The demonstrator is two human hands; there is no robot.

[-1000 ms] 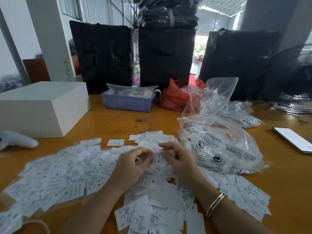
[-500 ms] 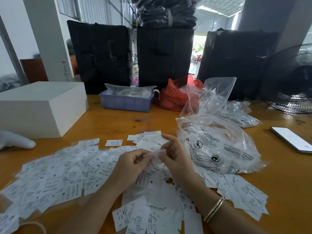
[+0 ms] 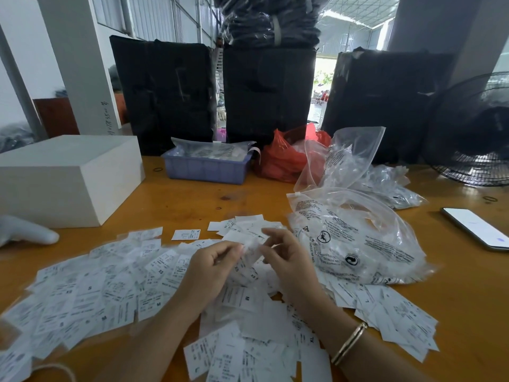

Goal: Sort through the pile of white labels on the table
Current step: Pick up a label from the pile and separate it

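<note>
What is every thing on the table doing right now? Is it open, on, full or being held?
left hand: fingers curled, pinching a small label.
right hand: fingers curled at the same label.
small label: blurred, held up between both hands.
pile of labels: spread flat over the table.
phone: screen lit, lying flat.
clear bag: lying on its side.
blue tray: filled with plastic packets.

Glossy varnished wooden surface [image 3: 176, 201]; matt paper labels [image 3: 91, 293]; at two o'clock, crinkled clear plastic bags [image 3: 366, 244]; at twelve, a ribbed plastic tray [image 3: 205, 169].
</note>
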